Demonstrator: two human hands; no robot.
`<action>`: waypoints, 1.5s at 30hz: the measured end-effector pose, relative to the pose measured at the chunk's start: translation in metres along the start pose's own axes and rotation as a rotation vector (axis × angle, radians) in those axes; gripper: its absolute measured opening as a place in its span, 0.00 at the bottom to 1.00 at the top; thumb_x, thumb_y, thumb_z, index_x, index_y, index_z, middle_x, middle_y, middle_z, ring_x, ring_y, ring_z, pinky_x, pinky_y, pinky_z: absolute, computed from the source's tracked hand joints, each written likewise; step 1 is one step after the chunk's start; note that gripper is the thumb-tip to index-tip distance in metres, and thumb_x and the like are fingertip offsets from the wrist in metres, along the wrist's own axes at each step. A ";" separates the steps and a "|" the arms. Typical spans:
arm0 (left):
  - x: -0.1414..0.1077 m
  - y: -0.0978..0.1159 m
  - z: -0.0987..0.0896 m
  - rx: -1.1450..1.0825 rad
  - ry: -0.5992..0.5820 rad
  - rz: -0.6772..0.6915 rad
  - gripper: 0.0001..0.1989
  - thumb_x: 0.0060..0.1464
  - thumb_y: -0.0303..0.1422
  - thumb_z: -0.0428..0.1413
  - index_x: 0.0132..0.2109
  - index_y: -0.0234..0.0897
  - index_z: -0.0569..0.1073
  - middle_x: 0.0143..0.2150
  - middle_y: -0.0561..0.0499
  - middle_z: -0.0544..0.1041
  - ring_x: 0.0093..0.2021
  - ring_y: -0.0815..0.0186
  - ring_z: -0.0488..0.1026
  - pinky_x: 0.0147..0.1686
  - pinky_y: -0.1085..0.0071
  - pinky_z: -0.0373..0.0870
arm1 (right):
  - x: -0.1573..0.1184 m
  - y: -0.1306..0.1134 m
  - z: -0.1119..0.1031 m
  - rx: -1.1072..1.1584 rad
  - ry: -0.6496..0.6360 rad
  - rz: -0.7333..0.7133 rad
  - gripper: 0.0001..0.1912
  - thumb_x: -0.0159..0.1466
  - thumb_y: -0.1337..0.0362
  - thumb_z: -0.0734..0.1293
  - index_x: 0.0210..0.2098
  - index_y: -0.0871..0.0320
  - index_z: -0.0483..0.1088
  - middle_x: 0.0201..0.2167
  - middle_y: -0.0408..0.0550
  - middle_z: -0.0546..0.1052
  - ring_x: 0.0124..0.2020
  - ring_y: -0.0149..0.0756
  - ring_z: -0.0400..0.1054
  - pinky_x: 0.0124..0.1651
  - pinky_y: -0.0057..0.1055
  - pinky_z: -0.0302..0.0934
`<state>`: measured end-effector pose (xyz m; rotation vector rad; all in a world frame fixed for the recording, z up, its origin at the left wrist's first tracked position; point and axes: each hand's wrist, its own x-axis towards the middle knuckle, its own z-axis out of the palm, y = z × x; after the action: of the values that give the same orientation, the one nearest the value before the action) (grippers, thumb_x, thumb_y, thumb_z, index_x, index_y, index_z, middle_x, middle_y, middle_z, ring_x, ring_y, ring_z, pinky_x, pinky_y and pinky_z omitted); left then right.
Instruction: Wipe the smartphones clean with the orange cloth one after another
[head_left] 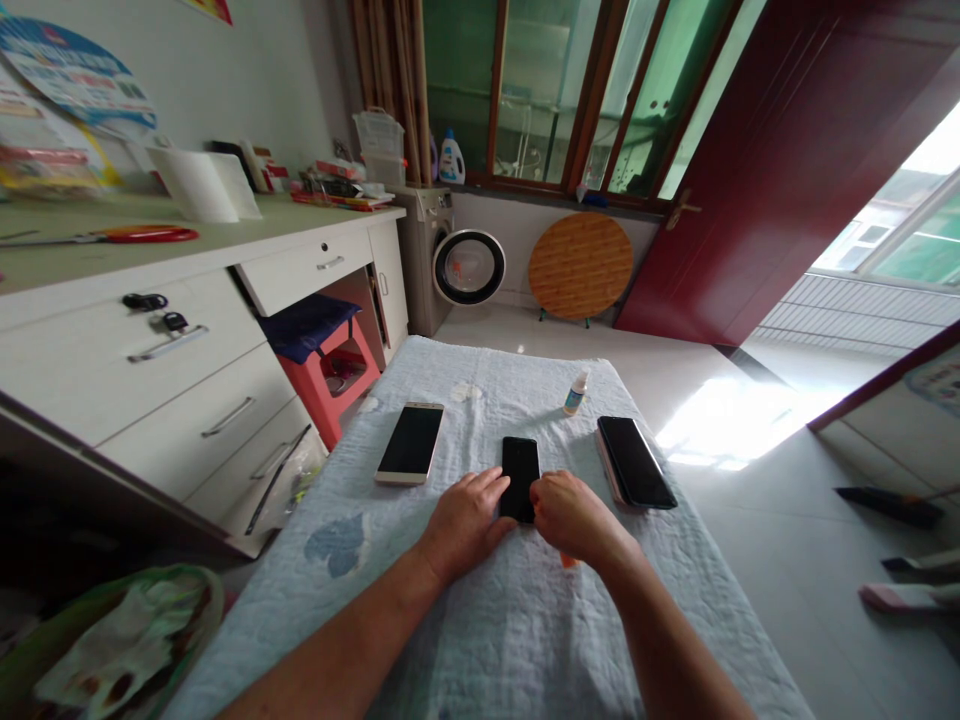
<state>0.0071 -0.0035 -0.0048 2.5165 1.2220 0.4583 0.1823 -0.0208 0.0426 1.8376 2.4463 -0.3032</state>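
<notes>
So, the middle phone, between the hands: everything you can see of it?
The middle phone is a slim dark slab with rounded corners, its smooth, glass-like face up and black, nothing visibly lit. It appears to lie flat on the pale blue quilted cloth, long sides running away from the person. The left hand touches its left side; the curled right hand covers part of its right edge. Its underside is hidden.

Single view, head-worn. Looks from above the near end of the cloth-covered table (525,385), forward and down along its length to the far edge. Both far corners in frame; bottom of frame cuts the table short of its near edge. Close range on left hand (466,515) and right hand (571,510); window (540,90) well beyond. Wide field: drawer unit (180,430) at left, red door (742,150) at right, upright lines splaying outward.
</notes>
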 end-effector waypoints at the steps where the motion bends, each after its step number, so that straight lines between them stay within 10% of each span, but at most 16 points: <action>1: 0.000 0.000 0.000 -0.002 0.000 0.001 0.25 0.52 0.35 0.60 0.57 0.33 0.68 0.60 0.39 0.69 0.58 0.52 0.67 0.58 0.57 0.64 | 0.001 0.001 0.001 0.008 0.010 -0.005 0.13 0.60 0.73 0.58 0.30 0.62 0.74 0.30 0.54 0.77 0.35 0.38 0.70 0.40 0.30 0.56; 10: -0.001 -0.002 0.004 -0.052 0.043 0.004 0.24 0.51 0.34 0.62 0.54 0.36 0.68 0.58 0.41 0.71 0.55 0.52 0.69 0.56 0.57 0.66 | 0.014 -0.003 0.010 0.266 0.339 0.031 0.10 0.64 0.74 0.57 0.35 0.60 0.70 0.34 0.49 0.71 0.37 0.34 0.63 0.43 0.28 0.55; 27: 0.001 -0.004 0.001 -0.097 0.015 -0.018 0.22 0.53 0.37 0.60 0.54 0.36 0.71 0.57 0.43 0.72 0.56 0.54 0.69 0.57 0.60 0.65 | 0.040 0.024 0.040 0.293 0.512 0.067 0.14 0.64 0.73 0.59 0.34 0.55 0.75 0.36 0.47 0.74 0.39 0.36 0.61 0.46 0.29 0.54; 45: 0.000 0.000 -0.007 -0.129 0.014 0.042 0.19 0.55 0.35 0.58 0.54 0.40 0.70 0.54 0.47 0.74 0.53 0.57 0.70 0.54 0.62 0.65 | 0.047 0.008 0.036 0.321 0.426 -0.130 0.13 0.65 0.71 0.61 0.34 0.56 0.77 0.37 0.48 0.70 0.41 0.34 0.60 0.45 0.26 0.55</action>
<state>0.0036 -0.0026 0.0017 2.4377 1.1089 0.5473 0.1741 0.0180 -0.0015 2.0483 2.9601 -0.3635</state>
